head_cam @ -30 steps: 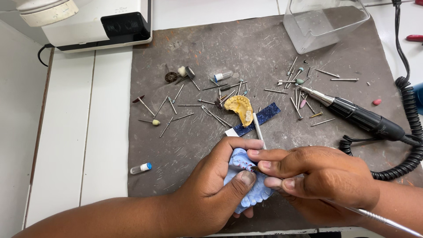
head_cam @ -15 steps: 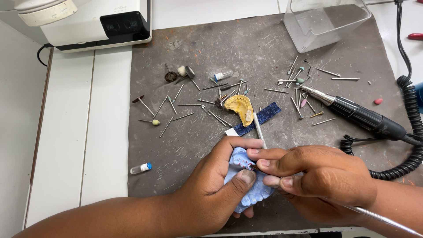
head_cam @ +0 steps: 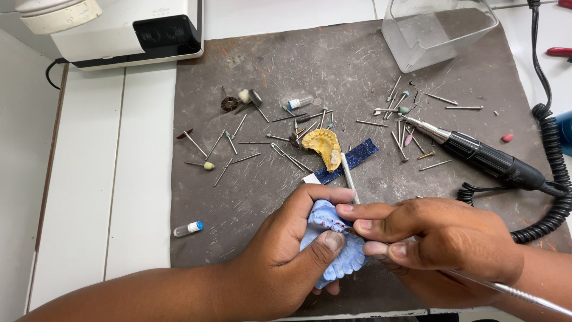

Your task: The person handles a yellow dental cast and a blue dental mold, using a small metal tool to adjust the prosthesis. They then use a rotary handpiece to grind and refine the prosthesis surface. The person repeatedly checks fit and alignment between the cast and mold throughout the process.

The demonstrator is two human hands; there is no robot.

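Now working on a blue tooth cast (head_cam: 333, 241), gripped in left hand (head_cam: 280, 262) low on grey mat (head_cam: 238, 197). Right hand (head_cam: 441, 238) pinched shut on thin metal tool (head_cam: 506, 290), tip at the teeth. Probably mid-carving; next calls for steady, light strokes. Yellow cast (head_cam: 322, 146), black handpiece (head_cam: 482, 158) lying apart.

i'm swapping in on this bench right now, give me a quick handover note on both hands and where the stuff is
Left hand: cups the blue tooth model over the near edge of the grey mat, thumb on top.
Right hand: pinches a thin metal tool, tip at the model's teeth.
Yellow tooth model lies mid-mat beside a blue strip. Black handpiece lies to the right, among scattered bits.
Done: model picked up, tool on it. Left: work on the teeth is under way; how far along cannot be told.
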